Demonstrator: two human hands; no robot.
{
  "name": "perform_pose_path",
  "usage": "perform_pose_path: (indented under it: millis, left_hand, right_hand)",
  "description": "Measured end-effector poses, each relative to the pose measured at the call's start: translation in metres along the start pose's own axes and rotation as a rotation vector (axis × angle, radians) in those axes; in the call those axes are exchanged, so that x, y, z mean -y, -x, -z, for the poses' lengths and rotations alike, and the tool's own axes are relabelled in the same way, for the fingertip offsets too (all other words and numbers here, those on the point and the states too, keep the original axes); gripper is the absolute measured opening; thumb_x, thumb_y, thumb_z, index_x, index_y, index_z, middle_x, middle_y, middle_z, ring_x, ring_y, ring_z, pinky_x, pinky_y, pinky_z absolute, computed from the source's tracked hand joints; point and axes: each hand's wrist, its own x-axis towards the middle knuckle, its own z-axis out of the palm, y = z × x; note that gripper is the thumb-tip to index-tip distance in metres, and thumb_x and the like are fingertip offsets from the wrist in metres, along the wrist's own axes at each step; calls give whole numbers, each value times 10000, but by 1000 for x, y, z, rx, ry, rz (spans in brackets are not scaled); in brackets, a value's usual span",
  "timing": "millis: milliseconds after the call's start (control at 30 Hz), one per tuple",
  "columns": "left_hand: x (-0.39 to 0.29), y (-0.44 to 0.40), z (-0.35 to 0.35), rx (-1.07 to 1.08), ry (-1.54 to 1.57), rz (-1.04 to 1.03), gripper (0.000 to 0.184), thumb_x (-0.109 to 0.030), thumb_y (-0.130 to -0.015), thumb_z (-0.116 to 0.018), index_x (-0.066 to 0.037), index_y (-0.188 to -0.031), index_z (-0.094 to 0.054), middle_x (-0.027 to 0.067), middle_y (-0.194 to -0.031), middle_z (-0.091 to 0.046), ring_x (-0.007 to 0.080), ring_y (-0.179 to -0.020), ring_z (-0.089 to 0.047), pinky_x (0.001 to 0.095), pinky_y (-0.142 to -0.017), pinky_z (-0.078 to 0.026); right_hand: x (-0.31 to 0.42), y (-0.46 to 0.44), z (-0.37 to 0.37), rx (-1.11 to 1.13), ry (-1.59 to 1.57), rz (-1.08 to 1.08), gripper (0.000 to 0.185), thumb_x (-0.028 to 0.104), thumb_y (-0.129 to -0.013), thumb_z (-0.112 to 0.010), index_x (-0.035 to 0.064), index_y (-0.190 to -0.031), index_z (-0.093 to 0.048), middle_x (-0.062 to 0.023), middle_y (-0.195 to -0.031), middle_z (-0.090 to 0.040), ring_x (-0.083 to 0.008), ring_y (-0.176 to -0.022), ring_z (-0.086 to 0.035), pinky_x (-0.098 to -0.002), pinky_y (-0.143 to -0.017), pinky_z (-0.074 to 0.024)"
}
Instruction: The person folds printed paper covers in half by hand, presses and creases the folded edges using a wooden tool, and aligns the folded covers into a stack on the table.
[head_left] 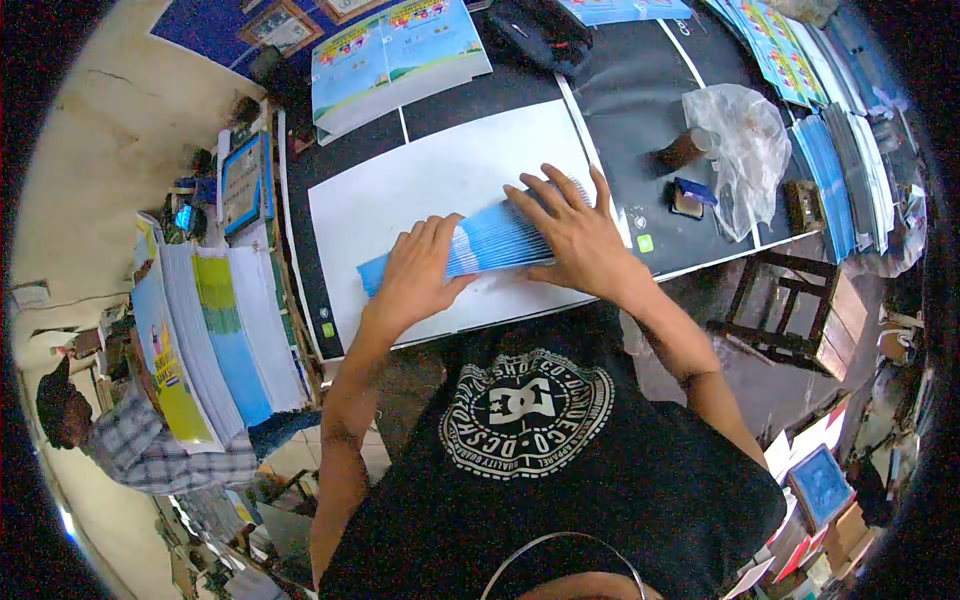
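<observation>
A row of overlapping blue printed sheets (500,238), fanned like thin folded leaves, lies slantwise on a large white sheet (370,200) on the dark table. My left hand (418,268) grips the fanned sheets near their left end, its fingers over the top and the thumb along the near edge. Over the right end lies my right hand (585,240), fingers spread and stretched past the far edge, thumb pointing left on the near side. The palm hides part of that end.
Printed posters (400,60) and a dark cap (540,35) lie at the back. To the right are a clear plastic bag (740,150), a brown cylinder (685,148) and a small blue box (692,197). A tall paper stack (215,340) and a person in plaid stand left; a wooden stool (795,310) is right.
</observation>
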Motion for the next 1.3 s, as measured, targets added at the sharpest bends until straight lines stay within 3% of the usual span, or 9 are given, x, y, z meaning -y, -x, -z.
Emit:
perform_pose_path:
  millis: [233, 267, 367, 467, 567, 733, 900, 1067, 1300]
  left_hand:
    - [-7, 14, 3, -129, 140, -30, 785, -425, -760, -793, -33, -1342, -442, 199, -1239, -540, 366, -1128, -522, 470, -946, -408]
    - [-7, 16, 2, -115, 111, -25, 756, -421, -765, -789, -32, -1322, -458, 198, -1230, -547, 365, -1120, -528, 468, -938, -410]
    - [0, 21, -8, -66, 53, 6, 668, -406, -783, -776, -30, -1262, -501, 193, -1200, -565, 363, -1094, -545, 462, -914, -416]
    - [3, 18, -8, -43, 22, 48, 592, -385, -804, -760, -27, -1213, -527, 188, -1182, -574, 361, -1067, -558, 457, -893, -421]
    - [-11, 18, 2, -79, -12, 47, 584, -384, -810, -752, -22, -1211, -529, 189, -1205, -568, 359, -1067, -561, 456, -895, -422]
    - [-9, 6, -6, -187, 15, -48, 687, -417, -788, -761, -8, -1276, -501, 191, -1263, -551, 361, -1112, -552, 458, -965, -411]
    - [-8, 12, -5, -216, 122, -98, 607, -355, -778, -781, 9, -1212, -562, 170, -1141, -616, 334, -1077, -570, 450, -939, -417]
    - [4, 20, -22, -264, 167, -155, 379, -244, -776, -785, -26, -1063, -666, 131, -1008, -691, 298, -954, -644, 463, -925, -432]
    - [4, 25, -28, -341, 161, -125, 220, -163, -809, -762, -97, -1015, -726, 78, -980, -740, 211, -900, -697, 426, -890, -418]
  right_hand:
    - [12, -19, 1, 144, -58, 151, 815, 473, -684, -814, 70, -1308, -479, -148, -1198, -533, -310, -1224, -495, -606, -1112, -267]
    - [10, -20, -1, 55, -87, 211, 677, 409, -710, -803, 61, -1205, -498, -166, -1141, -584, -319, -1154, -559, -541, -1028, -397]
    - [14, -28, -5, 279, -177, 180, 581, 336, -722, -792, 69, -1148, -500, -163, -1048, -635, -326, -1042, -628, -494, -905, -476]
    - [18, -30, 1, 342, -121, 143, 519, 292, -730, -778, 76, -1112, -501, -147, -976, -664, -334, -952, -663, -457, -816, -498]
    - [20, -27, 33, 232, -124, 204, 541, 315, -738, -773, 78, -1144, -506, -123, -1032, -658, -318, -984, -655, -457, -834, -495]
    - [3, -26, -12, 126, -49, 201, 665, 414, -704, -798, 62, -1190, -510, -110, -1074, -617, -300, -1039, -623, -457, -868, -472]
    - [3, -23, -4, 162, -100, 240, 670, 517, -726, -760, 27, -1130, -545, -124, -1045, -616, -306, -1035, -616, -450, -880, -463]
    - [28, -33, -21, 248, -143, 354, 323, 331, -864, -652, 26, -970, -633, -114, -890, -690, -279, -924, -660, -426, -846, -465]
    - [-14, -12, -12, 238, -200, 353, 186, 253, -872, -602, 80, -925, -645, -110, -810, -696, -308, -781, -684, -466, -799, -482]
